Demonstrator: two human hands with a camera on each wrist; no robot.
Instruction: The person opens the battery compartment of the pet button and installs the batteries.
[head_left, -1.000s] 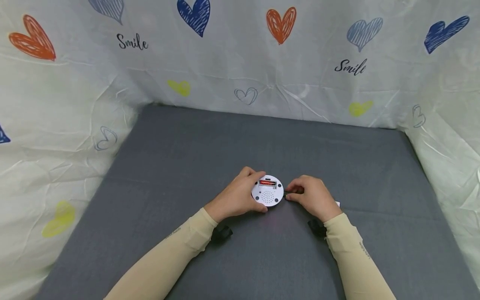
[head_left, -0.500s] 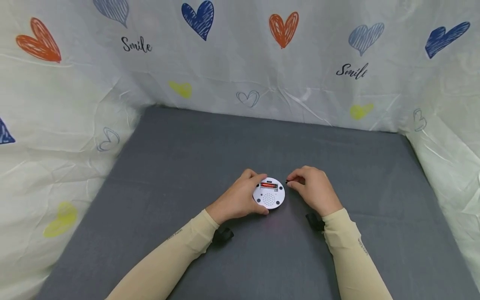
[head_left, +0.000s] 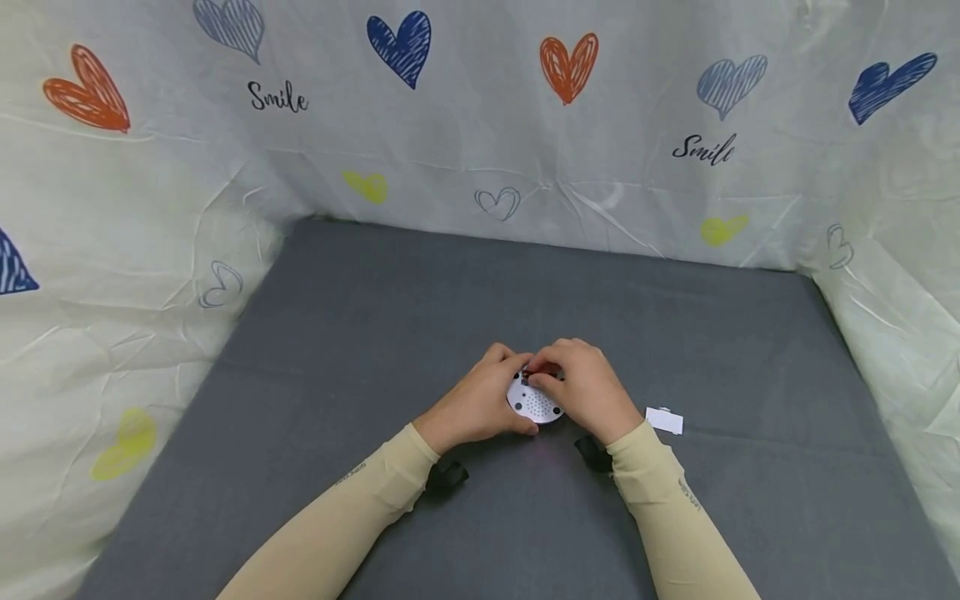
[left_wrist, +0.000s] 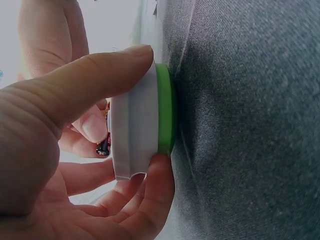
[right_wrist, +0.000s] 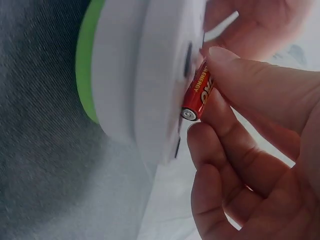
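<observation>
My left hand (head_left: 480,398) grips a round white device (head_left: 536,407) by its sides, close over the grey cloth. Its face with small holes and dark round feet is up; a green band (left_wrist: 165,110) circles the lower side. Thumb and fingers of my right hand (head_left: 587,387) pinch a red battery (right_wrist: 199,92) at the battery compartment. One metal end of that battery sticks out from the device's face in the right wrist view. My right fingers hide most of the compartment from above.
A small white rectangular cover (head_left: 664,420) lies on the grey cloth (head_left: 420,292) by my right wrist. Behind and at the sides hangs a white curtain (head_left: 465,125) printed with hearts. A black wrist strap piece (head_left: 447,476) hangs below my left wrist.
My right hand has moved left from beside the device to over its compartment, bringing the battery there. The white cover now shows fully. My left hand keeps its grip on the device.
</observation>
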